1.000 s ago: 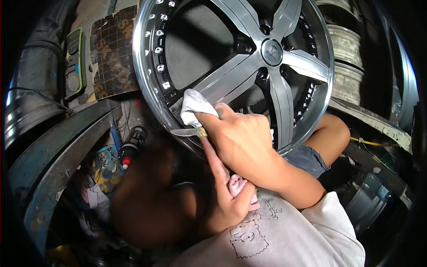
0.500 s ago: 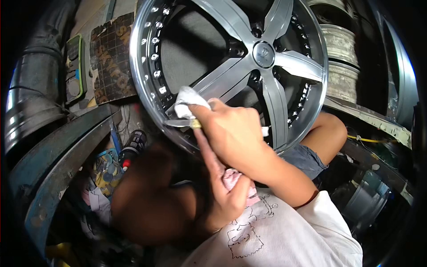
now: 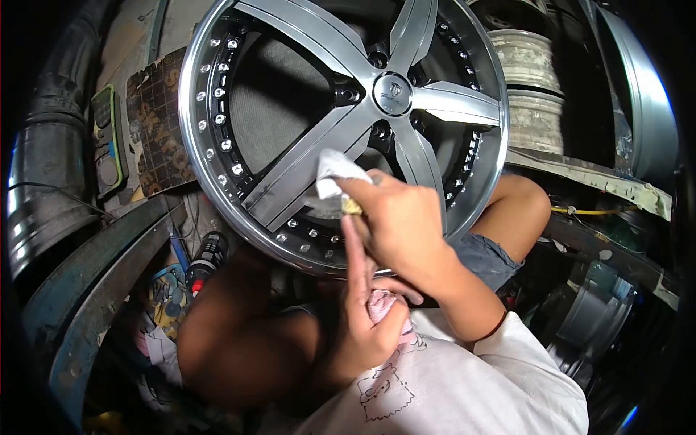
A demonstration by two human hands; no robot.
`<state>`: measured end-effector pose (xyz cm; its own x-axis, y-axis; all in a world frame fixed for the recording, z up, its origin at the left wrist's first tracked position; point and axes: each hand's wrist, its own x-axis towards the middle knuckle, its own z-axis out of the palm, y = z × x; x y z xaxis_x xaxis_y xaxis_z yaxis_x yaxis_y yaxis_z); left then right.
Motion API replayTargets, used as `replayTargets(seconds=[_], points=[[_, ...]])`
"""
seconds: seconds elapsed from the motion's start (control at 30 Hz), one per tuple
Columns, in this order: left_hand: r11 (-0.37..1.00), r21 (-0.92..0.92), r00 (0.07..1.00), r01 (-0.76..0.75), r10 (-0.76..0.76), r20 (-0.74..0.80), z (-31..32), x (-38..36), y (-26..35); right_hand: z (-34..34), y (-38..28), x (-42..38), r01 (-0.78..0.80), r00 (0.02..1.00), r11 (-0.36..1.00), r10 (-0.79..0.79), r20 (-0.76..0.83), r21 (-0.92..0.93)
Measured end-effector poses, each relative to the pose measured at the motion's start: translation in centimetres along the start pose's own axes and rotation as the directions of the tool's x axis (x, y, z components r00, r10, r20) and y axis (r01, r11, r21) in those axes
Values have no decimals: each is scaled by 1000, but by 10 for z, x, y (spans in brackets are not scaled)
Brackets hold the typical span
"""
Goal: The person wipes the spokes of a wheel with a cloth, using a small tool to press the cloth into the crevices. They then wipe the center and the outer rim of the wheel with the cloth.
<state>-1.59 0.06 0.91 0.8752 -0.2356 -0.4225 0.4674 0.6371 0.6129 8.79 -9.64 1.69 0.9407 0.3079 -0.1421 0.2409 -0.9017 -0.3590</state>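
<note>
A silver five-spoke alloy wheel (image 3: pixel 296 161) with a polished lip and a row of studs fills the upper middle, tilted face up before me. My right hand (image 3: pixel 402 221) is closed around a knife with a yellow part (image 3: pixel 351 206) at its blade. The grey blade (image 3: pixel 324 207) is smeared by motion over the lower spoke end. A folded white cloth (image 3: pixel 337 168) juts from the same hand. Below it, my left hand (image 3: pixel 373 322) grips a crumpled pink cloth (image 3: pixel 384 303), its index finger stretched up to the yellow part.
A phone-like object in a green-edged case (image 3: pixel 109 141) and a stained board (image 3: pixel 156 119) lie at left. A black bottle with a red cap (image 3: pixel 208 261) stands by my leg. Stacked rims (image 3: pixel 525 90) are at right, with another wheel (image 3: pixel 591 319) lower down.
The view has shifted, so the wheel sits further left. Both hands have moved inward from the lip, taking the knife and white cloth over the spoke. Both grips stay closed.
</note>
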Motion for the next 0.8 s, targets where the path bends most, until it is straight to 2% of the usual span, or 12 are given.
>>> replayTargets(seconds=[0.1, 0.27, 0.33, 0.47, 0.5, 0.57, 0.63, 0.67, 0.73, 0.8], points=[[999, -40, 998, 19, -17, 56, 5, 7, -7, -1, 13, 7, 19, 998, 997, -15, 62, -71], [991, -133, 999, 24, -28, -31, 21, 11, -3, -7, 11, 17, 103, 980, 987, -80, 183, -120], [993, -109, 998, -43, 37, -55, 21, 10, -16, -9, 9, 21, 142, 972, 984, -119, 200, -104], [986, -115, 992, -117, 111, -63, 21, 8, -35, -21, 5, 20, 121, 948, 984, -77, 308, -128], [973, -176, 988, -150, 142, -58, 21, 9, -37, -19, 8, 24, 157, 959, 985, -134, 249, -75], [942, -271, 979, -197, 202, -11, 18, 11, -38, -13, 12, 20, 139, 958, 989, -120, 259, -57], [969, -189, 986, -160, 167, 21, 17, 11, -32, -16, 11, 17, 97, 954, 994, -77, 290, -55], [993, -72, 995, -96, 95, -4, 21, 7, -24, -15, 11, 20, 106, 956, 993, -85, 281, -58], [999, -38, 995, -25, 21, -99, 28, 8, -11, -11, 12, 25, 107, 961, 992, -86, 263, -68], [980, -199, 980, -25, -15, -196, 34, 22, 2, -13, 14, 42, 110, 966, 993, -94, 242, -54]])
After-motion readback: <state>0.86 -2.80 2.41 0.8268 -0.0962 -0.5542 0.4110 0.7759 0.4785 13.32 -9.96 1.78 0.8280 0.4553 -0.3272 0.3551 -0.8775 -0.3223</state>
